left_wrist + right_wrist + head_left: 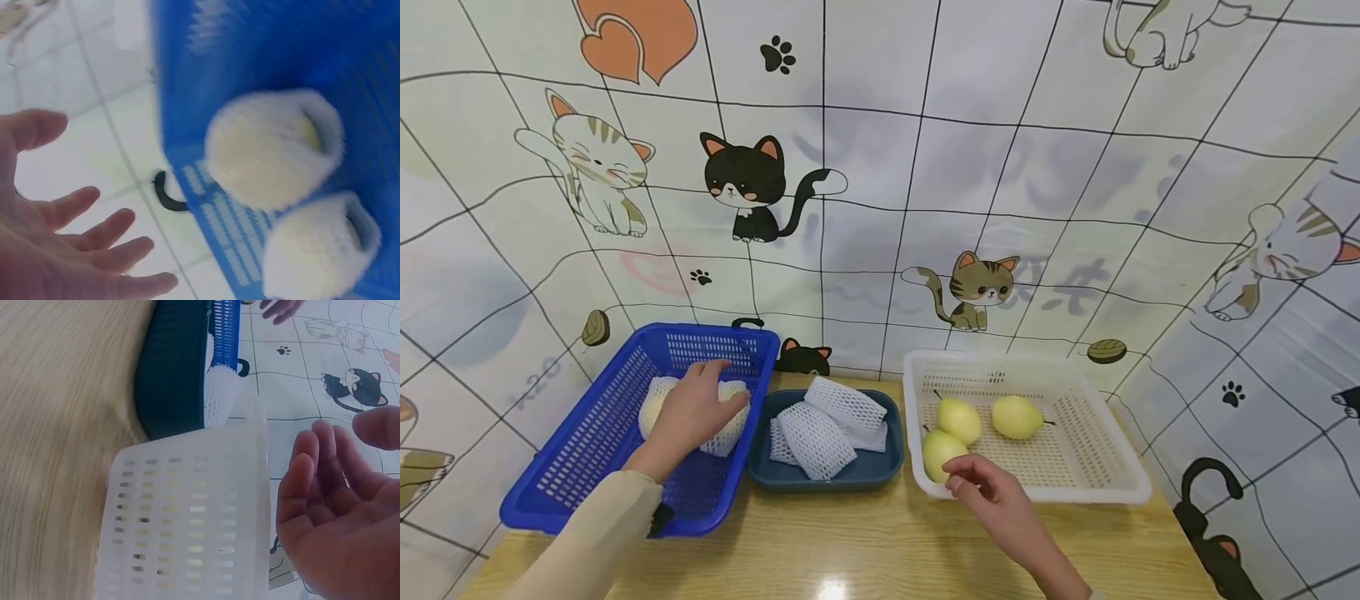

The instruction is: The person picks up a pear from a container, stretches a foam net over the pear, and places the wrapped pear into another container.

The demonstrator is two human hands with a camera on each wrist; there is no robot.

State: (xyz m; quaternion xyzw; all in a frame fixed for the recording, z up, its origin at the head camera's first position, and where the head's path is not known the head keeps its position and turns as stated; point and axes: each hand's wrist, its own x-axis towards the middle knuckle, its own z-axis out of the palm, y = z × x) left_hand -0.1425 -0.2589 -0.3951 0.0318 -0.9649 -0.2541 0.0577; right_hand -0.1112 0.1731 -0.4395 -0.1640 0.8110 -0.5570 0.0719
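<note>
My left hand hovers over the blue basket with its fingers spread and holds nothing. Below it in the basket lie two fruits in white foam net sleeves, one wrapped fruit beside another wrapped fruit. My right hand is above the front rim of the white basket, fingers loosely bent around empty air. Nearest to its fingertips is a yellow-green pear. Two more pears rest in that basket: a pear behind it and a pear toward the middle.
Between the baskets stands a dark teal tray with several white foam net sleeves lying in it. All three containers are on a wooden table. A cat-patterned tiled wall covering rises behind them.
</note>
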